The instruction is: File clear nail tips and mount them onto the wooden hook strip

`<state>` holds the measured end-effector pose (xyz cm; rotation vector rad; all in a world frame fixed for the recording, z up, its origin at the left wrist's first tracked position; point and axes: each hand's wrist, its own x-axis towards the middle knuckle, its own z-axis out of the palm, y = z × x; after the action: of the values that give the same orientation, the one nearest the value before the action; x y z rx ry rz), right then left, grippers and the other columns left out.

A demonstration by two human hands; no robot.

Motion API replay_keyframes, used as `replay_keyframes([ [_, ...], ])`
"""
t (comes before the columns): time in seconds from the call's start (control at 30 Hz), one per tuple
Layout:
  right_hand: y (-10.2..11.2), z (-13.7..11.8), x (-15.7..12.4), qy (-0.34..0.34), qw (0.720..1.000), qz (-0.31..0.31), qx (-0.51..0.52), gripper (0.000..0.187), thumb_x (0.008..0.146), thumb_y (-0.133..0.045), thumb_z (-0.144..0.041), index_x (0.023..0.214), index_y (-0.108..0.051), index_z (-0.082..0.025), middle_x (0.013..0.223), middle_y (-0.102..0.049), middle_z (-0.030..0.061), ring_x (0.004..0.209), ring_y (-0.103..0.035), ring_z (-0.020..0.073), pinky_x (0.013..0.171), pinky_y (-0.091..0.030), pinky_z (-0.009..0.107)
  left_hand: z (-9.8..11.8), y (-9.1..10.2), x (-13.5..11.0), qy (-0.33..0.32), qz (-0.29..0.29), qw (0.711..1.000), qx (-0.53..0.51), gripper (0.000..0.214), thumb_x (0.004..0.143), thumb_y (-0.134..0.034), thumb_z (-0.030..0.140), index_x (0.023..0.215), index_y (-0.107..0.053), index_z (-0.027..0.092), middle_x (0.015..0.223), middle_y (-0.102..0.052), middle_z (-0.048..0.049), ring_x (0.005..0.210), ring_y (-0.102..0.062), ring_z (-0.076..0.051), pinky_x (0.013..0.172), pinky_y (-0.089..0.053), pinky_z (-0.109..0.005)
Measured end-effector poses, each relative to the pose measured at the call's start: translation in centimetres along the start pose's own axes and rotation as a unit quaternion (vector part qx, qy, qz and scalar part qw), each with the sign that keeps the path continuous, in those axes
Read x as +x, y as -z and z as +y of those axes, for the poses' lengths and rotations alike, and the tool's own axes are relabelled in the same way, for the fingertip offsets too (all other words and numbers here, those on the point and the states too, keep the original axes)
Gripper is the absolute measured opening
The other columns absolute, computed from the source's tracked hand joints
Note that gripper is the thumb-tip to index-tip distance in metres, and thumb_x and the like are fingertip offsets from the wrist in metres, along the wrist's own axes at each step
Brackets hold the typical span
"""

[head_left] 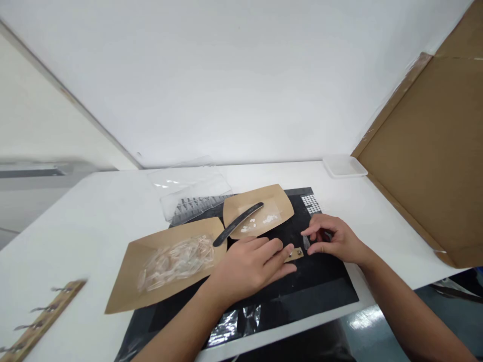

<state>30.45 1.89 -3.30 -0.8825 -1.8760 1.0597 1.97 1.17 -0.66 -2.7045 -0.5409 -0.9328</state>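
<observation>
My left hand [247, 266] lies palm down on the black mat [324, 286], its fingers stretched out and pressing on a small tan wooden piece [295, 254]. My right hand [332, 239] hovers just right of that piece, thumb and fingers pinched round a small clear nail tip [306, 243]. A brown paper tray [130, 281] at the left holds several clear nail tips [177, 261]. A second brown paper tray [281, 201] behind my hands holds small white bits [260, 222], with a black nail file [237, 223] resting across its rim.
A clear plastic case [188, 193] lies behind the trays. A sheet of small white squares [311, 203] sits on the mat's far right. A white shallow tray [343, 166] stands at the back right beside a cardboard panel [430, 156]. A wooden strip with metal clips [41, 322] lies front left.
</observation>
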Motion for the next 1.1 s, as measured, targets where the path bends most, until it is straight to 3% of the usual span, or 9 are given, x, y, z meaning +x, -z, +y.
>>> replay_keyframes([
  [0.17, -0.2, 1.5, -2.3, -0.017, 1.0, -0.001, 0.006, 0.035, 0.08, -0.095, -0.034, 0.112, -0.082, -0.03, 0.089, -0.065, 0.0013, 0.076, -0.061, 0.0146, 0.06, -0.048, 0.027, 0.6, -0.5, 0.0, -0.006, -0.038, 0.999, -0.033, 0.025, 0.104, -0.067, 0.038, 0.113, -0.069, 0.014, 0.084, -0.07, -0.0024, 0.069, -0.065, -0.017, 0.058, -0.049, -0.031],
  [0.37, -1.0, 1.8, -1.7, 0.006, 0.999, -0.019, -0.036, 0.032, 0.088, -0.088, -0.035, 0.12, -0.081, -0.032, 0.093, -0.065, 0.0017, 0.08, -0.064, 0.0151, 0.069, -0.053, 0.029, 0.7, -1.2, -0.1, 0.003, -0.06, 0.996, -0.067, 0.025, 0.103, -0.068, 0.032, 0.119, -0.069, 0.013, 0.093, -0.073, -0.0067, 0.084, -0.067, -0.022, 0.071, -0.057, -0.034],
  [0.67, -1.0, 1.8, -1.1, 0.009, 0.997, -0.053, -0.063, 0.028, 0.096, -0.079, -0.037, 0.123, -0.079, -0.028, 0.093, -0.067, 0.0026, 0.084, -0.066, 0.0161, 0.074, -0.054, 0.03, 0.9, -2.0, -0.1, 0.036, -0.056, 0.994, -0.092, 0.022, 0.099, -0.073, 0.03, 0.113, -0.07, 0.014, 0.1, -0.074, -0.0084, 0.093, -0.065, -0.025, 0.079, -0.06, -0.038],
  [0.87, -1.2, 1.7, -1.0, 0.011, 0.996, -0.058, -0.067, 0.026, 0.096, -0.079, -0.038, 0.119, -0.079, -0.026, 0.091, -0.068, 0.0023, 0.082, -0.066, 0.0163, 0.072, -0.054, 0.028, 0.9, -2.3, -0.2, 0.082, -0.033, 0.989, -0.116, 0.036, 0.093, -0.08, 0.043, 0.113, -0.072, 0.014, 0.097, -0.072, -0.0083, 0.092, -0.062, -0.025, 0.078, -0.059, -0.039],
  [1.1, -1.1, 1.7, -1.0, 0.0, 0.995, -0.065, -0.079, 0.024, 0.097, -0.079, -0.037, 0.118, -0.078, -0.026, 0.092, -0.068, 0.0017, 0.083, -0.066, 0.016, 0.073, -0.053, 0.028, 0.9, -2.4, -0.2, 0.083, -0.039, 0.987, -0.131, 0.031, 0.094, -0.079, 0.041, 0.109, -0.073, 0.015, 0.097, -0.072, -0.0079, 0.092, -0.061, -0.025, 0.081, -0.059, -0.039],
])
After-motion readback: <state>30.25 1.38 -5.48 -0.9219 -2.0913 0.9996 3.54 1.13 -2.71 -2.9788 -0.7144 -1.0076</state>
